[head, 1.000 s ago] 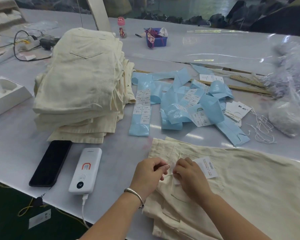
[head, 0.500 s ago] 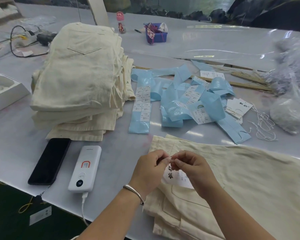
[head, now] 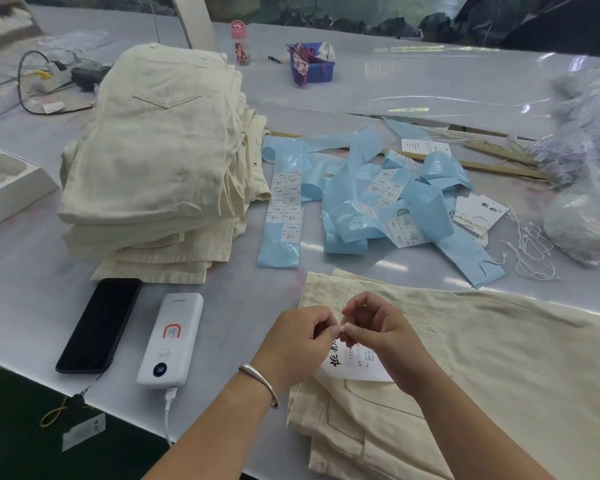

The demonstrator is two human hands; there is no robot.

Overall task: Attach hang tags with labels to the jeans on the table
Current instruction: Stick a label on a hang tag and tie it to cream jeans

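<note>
The hang tag [head: 352,367] is a white card w/ black characters and a small printed label on it. It lies on the cream jeans [head: 482,368] spread at the near edge of the table [head: 21,278], just below the waistband corner and right under both hands. Left hand [head: 297,344] and right hand [head: 378,332] meet fingertip to fingertip just above the tag, each w/ thumb and forefinger pressed on something tiny between them. Prob. the tag's string, but it's too thin to make out. The other fingers are curled in. A silver bangle [head: 260,382] sits on the left wrist.

Left of the jeans, near the table edge, a white power bank [head: 170,341] w/ cable plugged in. A black phone [head: 99,325] lies face up just beyond it, further left.

Behind the jeans, a tangle of pale blue label strips [head: 354,199] w/ white stickers. To the right of that, a small stack of spare tags [head: 478,214] and loose white strings [head: 530,244].

Behind the phone, a tall pile of folded cream jeans [head: 156,161]. Left of the pile, a white tray [head: 11,188].

Far side of the table from the jeans: a blue bin [head: 314,67] w/ scraps, and a small pink-capped bottle [head: 241,43] to its left. Clear plastic bags [head: 586,161] are heaped to the right, past the strings.
</note>
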